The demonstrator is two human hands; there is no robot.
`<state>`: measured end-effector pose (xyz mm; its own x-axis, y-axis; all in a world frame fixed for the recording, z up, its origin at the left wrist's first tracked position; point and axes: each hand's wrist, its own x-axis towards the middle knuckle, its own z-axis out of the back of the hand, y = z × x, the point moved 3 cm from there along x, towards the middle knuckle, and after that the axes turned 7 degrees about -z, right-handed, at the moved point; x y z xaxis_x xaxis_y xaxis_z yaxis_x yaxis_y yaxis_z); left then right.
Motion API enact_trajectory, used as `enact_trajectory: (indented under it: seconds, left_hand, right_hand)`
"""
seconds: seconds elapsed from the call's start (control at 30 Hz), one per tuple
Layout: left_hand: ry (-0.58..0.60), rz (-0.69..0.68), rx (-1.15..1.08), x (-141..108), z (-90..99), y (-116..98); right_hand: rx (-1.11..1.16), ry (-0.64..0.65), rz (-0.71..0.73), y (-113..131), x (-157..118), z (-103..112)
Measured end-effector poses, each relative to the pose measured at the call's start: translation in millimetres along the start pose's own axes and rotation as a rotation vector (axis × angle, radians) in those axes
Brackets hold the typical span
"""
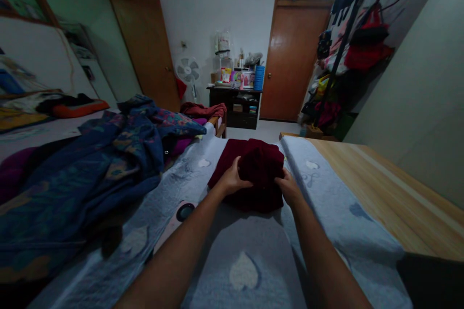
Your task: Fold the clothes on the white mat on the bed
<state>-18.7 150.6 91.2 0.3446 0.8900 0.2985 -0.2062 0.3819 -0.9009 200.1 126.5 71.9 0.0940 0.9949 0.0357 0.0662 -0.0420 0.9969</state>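
Our 2 arms [174,251] reach over the blue blanket [246,236]. On it, our left hand [231,181] and right hand [288,187] grip the dark red cloth [259,166]; if fingers slip, it may flop open.

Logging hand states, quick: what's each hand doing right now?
Left hand: closed on the dark red cloth, at its left side.
Right hand: closed on the same cloth, at its right side.

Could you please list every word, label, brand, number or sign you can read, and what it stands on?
No text is readable.
Dark red cloth: no lettering shows.
Yellow-and-red packet on the dark cabinet: any print is too small and blurred.
Pale blue bedding: curly marks, too blurred to read.
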Motion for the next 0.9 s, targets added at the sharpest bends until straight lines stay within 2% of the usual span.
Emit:
enact_trajectory:
  seconds: [0.2,0.27,0.43,0.57,0.67,0.8,0.9]
  left_hand:
    - [0.133,-0.177,0.177,-53.7,4.4,-20.6]
    - [0.118,-0.186,0.227,-75.0,3.5,-21.5]
    - [0.055,-0.214,0.303,-119.3,7.1,-27.4]
    - [0.091,-0.178,0.443,-146.3,20.5,-28.6]
    - [0.118,-0.135,0.587,-166.5,35.2,-17.0]
    - [0.206,-0.009,0.682,-190.0,55.7,6.5]
    - [0.265,0.115,0.689,-195.1,68.3,10.8]
  right_hand:
    - [0.107,0.166,0.053,16.8,-47.0,5.4]
    - [0.094,0.206,0.028,19.1,-63.8,5.2]
    - [-0.043,0.288,-0.146,14.1,-100.9,6.0]
    - [-0.136,0.309,-0.169,1.5,-122.2,13.9]
    - [-0.283,0.350,-0.191,-9.3,-135.9,20.0]
    - [-0.484,0.333,-0.173,-10.8,-148.1,32.6]
    - [-0.586,0.369,-0.159,-4.3,-148.6,43.4]
